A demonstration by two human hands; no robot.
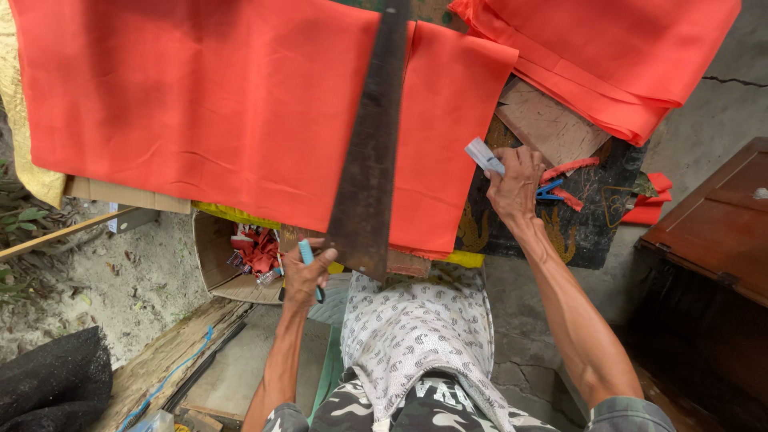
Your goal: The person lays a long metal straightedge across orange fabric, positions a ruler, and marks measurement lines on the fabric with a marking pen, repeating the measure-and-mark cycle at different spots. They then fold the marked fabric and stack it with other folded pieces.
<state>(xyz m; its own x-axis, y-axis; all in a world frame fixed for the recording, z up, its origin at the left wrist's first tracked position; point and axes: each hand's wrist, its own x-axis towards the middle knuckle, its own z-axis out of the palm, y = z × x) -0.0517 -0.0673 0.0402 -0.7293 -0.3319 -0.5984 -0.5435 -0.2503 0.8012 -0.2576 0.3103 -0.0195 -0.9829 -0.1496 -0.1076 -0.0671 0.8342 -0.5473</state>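
Ruler (pixel 370 152) and pen (pixel 308 260) in hands

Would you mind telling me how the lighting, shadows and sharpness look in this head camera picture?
Head view: soft, even daylight, no glare on the orange cloth; the long dark straightedge casts only a faint shadow; the right hand with its pale card and the left hand with a blue pen are sharp; wide-angle bending shows toward the edges; the lower right corner is dim.
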